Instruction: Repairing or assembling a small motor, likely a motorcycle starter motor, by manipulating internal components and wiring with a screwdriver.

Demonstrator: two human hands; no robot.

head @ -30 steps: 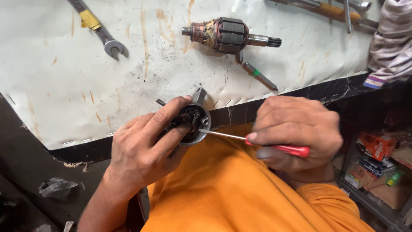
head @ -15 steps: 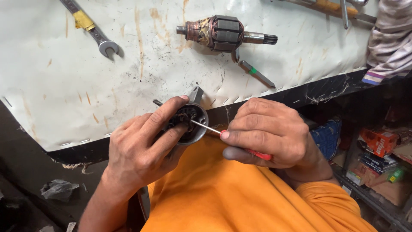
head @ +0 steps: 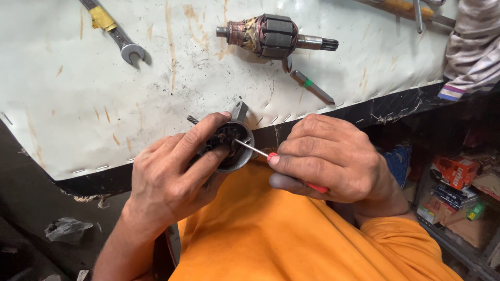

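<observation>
My left hand (head: 174, 174) grips a small round metal motor end cap (head: 232, 145) with dark parts inside, held over my lap at the edge of the white-covered bench (head: 78, 104). My right hand (head: 333, 161) holds a thin red-handled screwdriver (head: 258, 151). Its metal tip reaches into the cap's open face. Most of the red handle is hidden inside my fist.
A motor armature (head: 273, 36) lies on the bench, with a small green-banded tool (head: 311, 86) just below it. A spanner with yellow tape (head: 112, 28) rests at the upper left. Striped cloth (head: 471, 52) hangs at right. Small boxes (head: 458, 182) sit on a shelf lower right.
My right hand has moved left toward the cap and slid up the screwdriver, hiding most of its red handle. The tip has gone deeper into the cap. My left hand stays put.
</observation>
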